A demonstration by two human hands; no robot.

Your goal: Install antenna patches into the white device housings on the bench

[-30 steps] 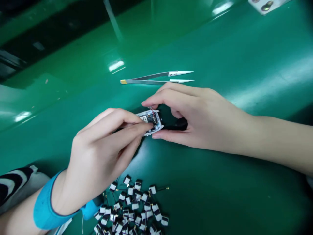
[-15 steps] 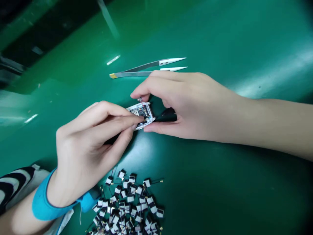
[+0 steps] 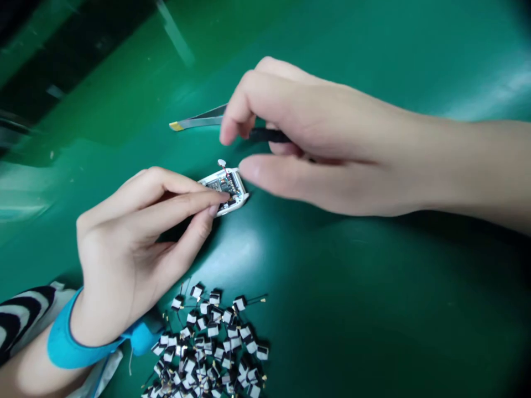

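My left hand (image 3: 136, 237) is closed on a small white device housing (image 3: 241, 200) with its circuit board showing. The fingertips press over the board; the housing's left end is hidden under them. A small round silvery part (image 3: 222, 163) on thin wires sticks out past the upper edge. To the right, my right hand (image 3: 315, 138) is raised, its thumb and index finger apart. A slim black tool (image 3: 269, 135) lies in its curled fingers; its exact kind cannot be made out. The thumb tip is close to the housing's upper right corner.
Behind my right hand lies a pair of tweezers (image 3: 199, 120), its tips hidden. A heap of small black-and-white parts with thin leads (image 3: 211, 348) lies at the bottom on the green mat (image 3: 373, 309). A blue wrist strap (image 3: 62, 337) circles my left wrist.
My right hand has lifted up and away from the housing, taking the black tool along and covering the tweezers' tips. My left hand still grips the housing, slightly further left in view.
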